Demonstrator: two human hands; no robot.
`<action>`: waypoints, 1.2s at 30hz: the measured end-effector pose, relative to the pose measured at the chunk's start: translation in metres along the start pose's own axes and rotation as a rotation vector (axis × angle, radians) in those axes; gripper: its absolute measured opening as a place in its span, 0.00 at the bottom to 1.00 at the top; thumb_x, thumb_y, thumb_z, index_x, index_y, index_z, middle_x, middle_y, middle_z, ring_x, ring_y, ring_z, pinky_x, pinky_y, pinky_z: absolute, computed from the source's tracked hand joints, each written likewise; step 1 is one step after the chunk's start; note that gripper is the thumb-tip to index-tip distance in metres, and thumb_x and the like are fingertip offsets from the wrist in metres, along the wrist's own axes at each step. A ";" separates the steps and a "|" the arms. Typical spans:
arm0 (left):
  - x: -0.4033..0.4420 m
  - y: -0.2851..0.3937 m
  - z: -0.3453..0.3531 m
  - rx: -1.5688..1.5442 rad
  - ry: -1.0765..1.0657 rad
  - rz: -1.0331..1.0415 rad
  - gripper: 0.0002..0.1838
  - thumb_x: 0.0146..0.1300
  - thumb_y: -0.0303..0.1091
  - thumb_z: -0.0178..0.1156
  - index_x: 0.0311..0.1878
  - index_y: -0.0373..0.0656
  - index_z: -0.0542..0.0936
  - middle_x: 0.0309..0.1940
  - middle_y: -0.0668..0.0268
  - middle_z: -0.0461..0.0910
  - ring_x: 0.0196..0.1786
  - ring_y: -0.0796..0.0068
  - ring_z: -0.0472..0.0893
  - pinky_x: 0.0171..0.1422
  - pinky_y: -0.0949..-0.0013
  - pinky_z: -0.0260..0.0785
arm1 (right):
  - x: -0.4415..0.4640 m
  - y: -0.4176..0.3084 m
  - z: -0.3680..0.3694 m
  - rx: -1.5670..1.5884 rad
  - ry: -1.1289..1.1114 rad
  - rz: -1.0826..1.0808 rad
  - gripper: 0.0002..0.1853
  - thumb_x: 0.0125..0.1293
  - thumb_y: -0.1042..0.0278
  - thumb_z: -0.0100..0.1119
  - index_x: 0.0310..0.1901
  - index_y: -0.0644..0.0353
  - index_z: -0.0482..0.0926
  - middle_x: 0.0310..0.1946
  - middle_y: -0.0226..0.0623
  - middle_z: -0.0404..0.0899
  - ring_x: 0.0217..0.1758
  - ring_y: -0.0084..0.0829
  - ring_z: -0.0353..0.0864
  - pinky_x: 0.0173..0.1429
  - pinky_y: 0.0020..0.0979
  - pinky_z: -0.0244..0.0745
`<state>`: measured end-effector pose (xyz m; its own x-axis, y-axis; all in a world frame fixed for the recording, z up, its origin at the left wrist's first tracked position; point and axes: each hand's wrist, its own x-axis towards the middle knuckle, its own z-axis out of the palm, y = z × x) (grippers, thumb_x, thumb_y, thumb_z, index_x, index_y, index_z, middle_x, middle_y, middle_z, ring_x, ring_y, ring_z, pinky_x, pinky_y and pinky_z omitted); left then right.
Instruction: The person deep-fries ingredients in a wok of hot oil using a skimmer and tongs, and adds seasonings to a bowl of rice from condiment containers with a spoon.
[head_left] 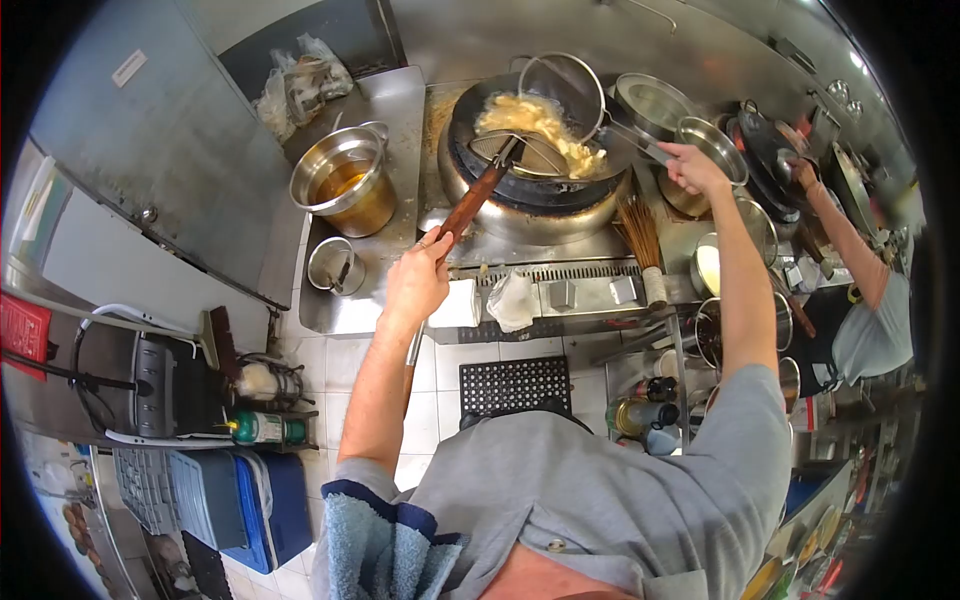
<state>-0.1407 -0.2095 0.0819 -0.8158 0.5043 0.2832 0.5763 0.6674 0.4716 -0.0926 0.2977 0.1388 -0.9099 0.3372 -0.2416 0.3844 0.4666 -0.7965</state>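
My left hand is closed around the wooden handle of a mesh skimmer, whose head is over the near side of a large wok. Pale yellow food in pieces lies in or above the wok, beyond the skimmer head. Fingers wrapped on a thin handle, my right hand grips a round strainer. That strainer is tilted, its ring standing over the wok's far right side. Whether the food touches the strainer I cannot tell.
Left of the wok stand a metal pot of amber liquid and a small metal cup. A bamboo brush and more pots are at right. A co-worker works beside another wok. A black mat lies on the floor.
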 end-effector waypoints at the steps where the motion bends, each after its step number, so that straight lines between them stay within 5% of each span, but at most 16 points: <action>1: 0.001 -0.001 0.001 0.000 -0.003 0.002 0.22 0.54 0.24 0.56 0.55 0.47 0.78 0.60 0.59 0.73 0.51 0.52 0.79 0.54 0.56 0.73 | -0.008 -0.004 -0.007 -0.086 -0.012 -0.045 0.29 0.65 0.77 0.47 0.69 0.52 0.62 0.24 0.36 0.75 0.16 0.26 0.68 0.18 0.27 0.59; 4: 0.005 -0.003 0.005 0.008 0.009 0.038 0.22 0.55 0.24 0.56 0.55 0.47 0.77 0.60 0.59 0.73 0.52 0.52 0.78 0.55 0.56 0.72 | -0.061 -0.042 0.003 -0.666 0.184 -0.366 0.28 0.64 0.78 0.48 0.67 0.53 0.64 0.31 0.50 0.79 0.29 0.45 0.78 0.32 0.36 0.71; 7: 0.011 -0.004 0.012 0.008 0.003 0.067 0.22 0.55 0.25 0.55 0.56 0.47 0.77 0.61 0.59 0.72 0.52 0.53 0.78 0.55 0.56 0.72 | -0.094 -0.060 0.010 -0.842 0.284 -0.469 0.27 0.62 0.81 0.48 0.65 0.55 0.67 0.38 0.57 0.78 0.42 0.54 0.76 0.47 0.41 0.70; 15: 0.013 -0.005 0.006 -0.002 -0.024 0.093 0.23 0.55 0.26 0.54 0.56 0.46 0.77 0.61 0.57 0.71 0.52 0.53 0.78 0.56 0.56 0.72 | -0.190 -0.120 0.024 -1.095 0.433 -0.389 0.34 0.52 0.87 0.45 0.64 0.58 0.66 0.38 0.55 0.78 0.44 0.50 0.78 0.49 0.44 0.72; 21: 0.005 -0.004 -0.003 0.015 -0.040 0.087 0.23 0.56 0.26 0.54 0.58 0.46 0.75 0.61 0.57 0.71 0.51 0.51 0.79 0.56 0.55 0.72 | -0.134 -0.082 0.057 -1.017 0.332 -0.182 0.34 0.51 0.86 0.48 0.65 0.57 0.66 0.42 0.59 0.78 0.49 0.50 0.78 0.54 0.45 0.72; 28: -0.003 -0.006 -0.013 0.061 -0.067 0.071 0.22 0.56 0.24 0.53 0.57 0.44 0.71 0.61 0.59 0.71 0.49 0.49 0.79 0.53 0.52 0.72 | -0.119 -0.069 0.026 -0.869 0.428 -0.298 0.32 0.55 0.84 0.48 0.64 0.57 0.66 0.44 0.60 0.77 0.50 0.52 0.77 0.56 0.45 0.70; 36: 0.013 -0.009 0.006 0.213 -0.089 0.047 0.28 0.54 0.23 0.52 0.61 0.45 0.69 0.49 0.45 0.75 0.44 0.46 0.80 0.48 0.52 0.74 | -0.112 -0.033 0.031 -0.783 0.393 -0.356 0.27 0.56 0.84 0.49 0.60 0.57 0.71 0.44 0.58 0.78 0.48 0.51 0.78 0.52 0.44 0.72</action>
<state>-0.1561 -0.2056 0.0768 -0.7860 0.5772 0.2213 0.6182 0.7380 0.2706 -0.0083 0.2196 0.1752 -0.9309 0.2545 0.2620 0.2199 0.9633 -0.1543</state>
